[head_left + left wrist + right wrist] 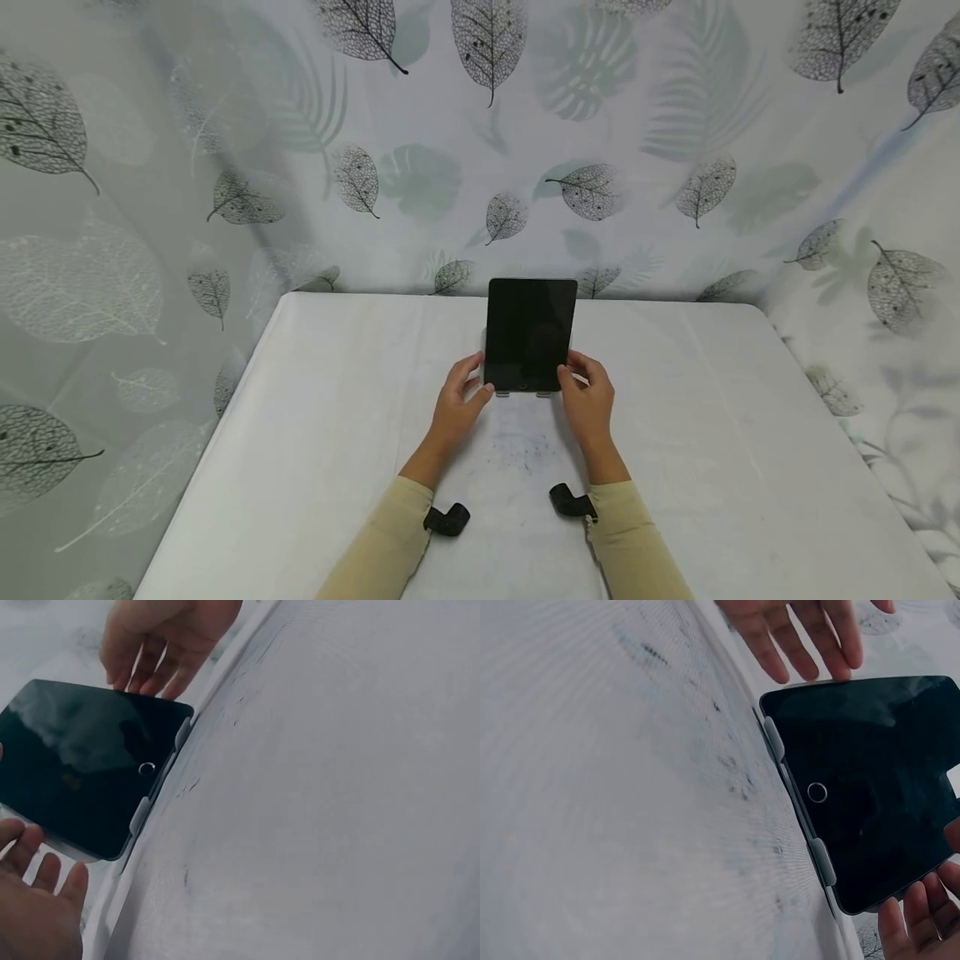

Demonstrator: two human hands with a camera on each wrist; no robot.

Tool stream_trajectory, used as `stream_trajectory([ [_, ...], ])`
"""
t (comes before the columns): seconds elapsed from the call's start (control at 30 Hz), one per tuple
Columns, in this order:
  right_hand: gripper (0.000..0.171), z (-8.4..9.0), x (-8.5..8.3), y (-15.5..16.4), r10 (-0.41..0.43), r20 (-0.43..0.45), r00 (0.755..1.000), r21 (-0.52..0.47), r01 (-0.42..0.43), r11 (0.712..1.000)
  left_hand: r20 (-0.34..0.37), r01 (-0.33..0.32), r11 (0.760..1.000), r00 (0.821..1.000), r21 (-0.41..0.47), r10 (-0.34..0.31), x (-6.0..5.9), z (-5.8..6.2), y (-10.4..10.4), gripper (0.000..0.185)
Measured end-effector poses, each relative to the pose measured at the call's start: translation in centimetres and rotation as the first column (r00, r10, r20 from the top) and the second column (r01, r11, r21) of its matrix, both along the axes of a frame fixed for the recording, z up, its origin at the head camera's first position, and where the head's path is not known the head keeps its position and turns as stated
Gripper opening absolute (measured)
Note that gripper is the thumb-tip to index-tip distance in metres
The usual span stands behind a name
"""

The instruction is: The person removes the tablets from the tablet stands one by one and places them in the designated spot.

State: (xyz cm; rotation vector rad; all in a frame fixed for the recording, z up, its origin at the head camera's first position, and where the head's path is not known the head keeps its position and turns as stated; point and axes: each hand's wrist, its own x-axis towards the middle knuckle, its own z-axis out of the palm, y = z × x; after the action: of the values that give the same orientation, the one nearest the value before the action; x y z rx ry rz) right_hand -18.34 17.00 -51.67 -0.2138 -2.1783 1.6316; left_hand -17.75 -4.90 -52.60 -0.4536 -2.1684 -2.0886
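black tablet (pixel 531 335) propped upright on a grey stand (pixel 522 392) near the middle of the white table (pixel 300 433), screen dark, home button at its lower edge. left hand (pixel 459 402) just beside the tablet's lower left corner, fingers relaxed and spread, gripping nothing. right hand (pixel 587 396) at the lower right corner, fingers loosely extended beside the edge, likewise gripping nothing; cannot tell whether fingertips touch the tablet. leaf-print cloth (pixel 480 150) hung behind and to both sides
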Motion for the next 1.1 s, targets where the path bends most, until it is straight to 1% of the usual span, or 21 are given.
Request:
stream_trajectory([
  [0.13,0.029,-0.5,-0.1,0.5,-0.018,-0.016,1.000,-0.019,0.017,1.000,-0.016,-0.045,0.999,0.999,-0.013,0.045,0.0,-0.2,0.6,0.055],
  [0.2,0.028,-0.6,-0.2,0.8,-0.021,-0.024,0.999,-0.025,0.020,0.999,-0.008,-0.059,0.998,0.998,-0.010,0.059,0.0,-0.3,0.9,0.055],
  [0.27,0.027,-0.8,-0.2,1.0,-0.024,-0.018,1.000,-0.025,0.023,0.999,-0.004,-0.072,0.997,0.997,-0.023,0.072,-0.1,-0.4,1.3,0.056],
  [0.33,0.027,-0.8,-0.2,1.2,-0.030,-0.006,1.000,-0.021,0.030,0.999,-0.026,-0.096,0.995,0.995,-0.028,0.095,-0.2,-0.5,1.6,0.058],
  [0.4,0.027,-0.8,-0.2,1.1,-0.039,0.006,0.999,-0.013,0.039,0.999,-0.062,-0.133,0.990,0.990,-0.050,0.130,-0.3,-0.7,2.0,0.059],
  [0.5,0.028,-0.9,-0.3,0.9,-0.042,0.009,0.999,-0.016,0.042,0.999,-0.125,-0.199,0.977,0.974,-0.083,0.188,-0.4,-0.9,2.5,0.063],
  [0.6,0.030,-1.1,-0.5,0.5,-0.042,0.004,0.999,-0.027,0.042,0.999,-0.143,-0.249,0.962,0.962,-0.117,0.231,-0.2,-0.9,3.1,0.068],
  [0.7,0.031,-1.5,-0.7,0.3,-0.041,0.000,0.999,-0.029,0.041,0.999,-0.121,-0.267,0.957,0.960,-0.117,0.253,-0.1,-0.6,3.5,0.072],
  [0.87,0.031,-1.9,-0.9,0.2,-0.039,-0.002,0.999,-0.040,0.039,0.998,-0.050,-0.270,0.959,0.963,-0.087,0.266,0.1,-0.2,3.8,0.074],
  [0.97,0.030,-2.1,-1.0,0.3,-0.042,-0.016,0.999,-0.036,0.041,0.999,-0.031,-0.265,0.960,0.964,-0.088,0.263,0.2,-0.1,3.9,0.074],
  [1.1,0.030,-2.1,-1.1,0.4,-0.030,-0.031,0.999,-0.048,0.029,0.998,-0.041,-0.261,0.960,0.965,-0.099,0.258,0.2,-0.3,3.9,0.074],
])
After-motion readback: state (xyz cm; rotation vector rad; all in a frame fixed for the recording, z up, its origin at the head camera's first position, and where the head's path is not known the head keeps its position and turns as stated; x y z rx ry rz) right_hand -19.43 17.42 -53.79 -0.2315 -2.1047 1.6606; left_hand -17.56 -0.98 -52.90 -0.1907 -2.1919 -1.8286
